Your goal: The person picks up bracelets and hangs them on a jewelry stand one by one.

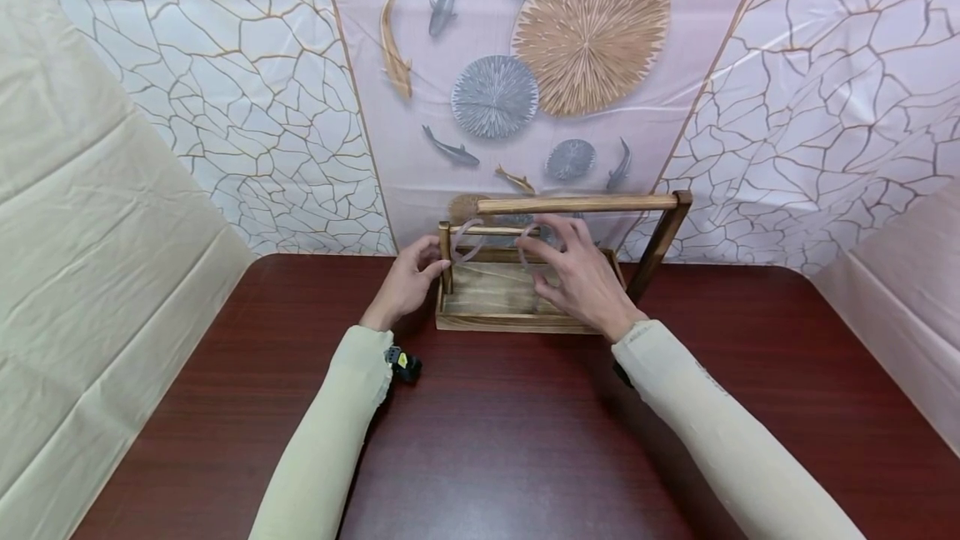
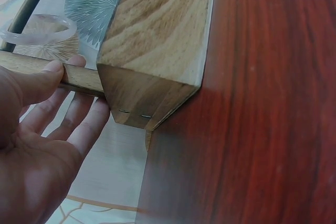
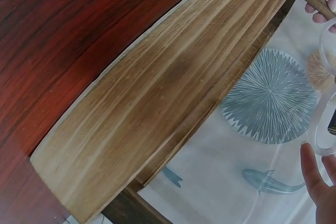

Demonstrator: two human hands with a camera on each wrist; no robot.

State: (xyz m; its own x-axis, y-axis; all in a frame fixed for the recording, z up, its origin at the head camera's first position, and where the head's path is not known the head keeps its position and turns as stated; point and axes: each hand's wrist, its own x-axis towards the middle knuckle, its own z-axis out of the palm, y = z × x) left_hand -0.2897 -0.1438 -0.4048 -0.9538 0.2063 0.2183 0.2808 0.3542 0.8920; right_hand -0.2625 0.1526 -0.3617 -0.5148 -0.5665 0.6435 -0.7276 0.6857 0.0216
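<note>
A wooden rack with a tray base (image 1: 487,325) stands at the back of the table. Its short left post (image 1: 446,257) carries a low bar (image 1: 498,231). My left hand (image 1: 408,277) pinches that post, thumb on one side and fingers on the other in the left wrist view. One translucent ring (image 1: 456,247) hangs round the low bar near the post. My right hand (image 1: 581,277) holds a second translucent ring (image 1: 522,250) at the bar's free end, partly hidden by the fingers. In the right wrist view a fingertip meets that ring's edge (image 3: 314,132).
A taller right post (image 1: 658,248) bears a long upper bar (image 1: 577,204) just above my right hand. Behind the rack hangs a patterned cloth (image 1: 420,182). The dark red tabletop (image 1: 480,440) stretches out in front, with pale cloth (image 1: 112,232) at the left side.
</note>
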